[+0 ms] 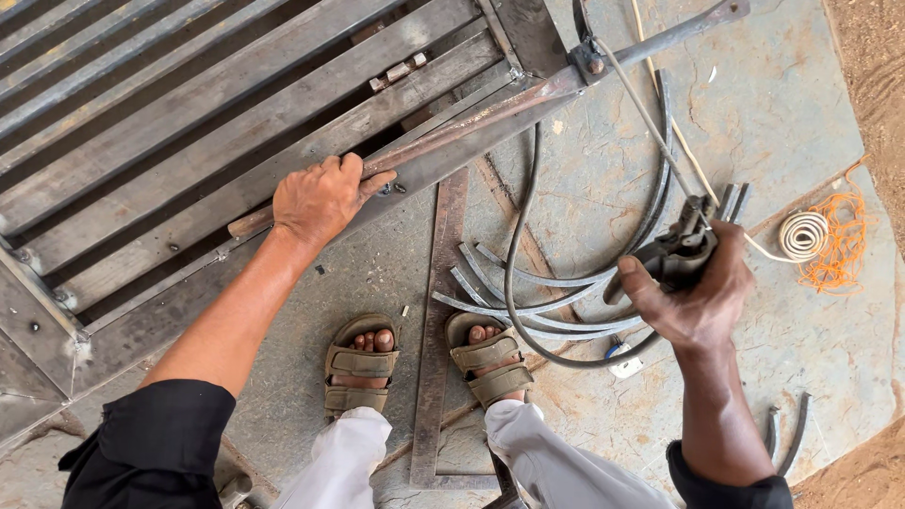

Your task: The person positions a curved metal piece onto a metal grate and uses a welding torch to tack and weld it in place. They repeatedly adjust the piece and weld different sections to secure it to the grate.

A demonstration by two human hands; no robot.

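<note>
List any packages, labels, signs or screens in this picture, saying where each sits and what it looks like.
Possible label or tag: small white scrap with a blue spot, on the concrete floor under the black cable, right of the sandalled foot. Too small to tell more.
No packages, signs or screens.

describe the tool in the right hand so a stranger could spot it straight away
Start at the grey concrete floor right of the big steel frame. The right hand grips a dark metal electrode holder with a thin rod running up-left from it. Unlike the loose black cables beneath, it is lifted and clamped.
</note>
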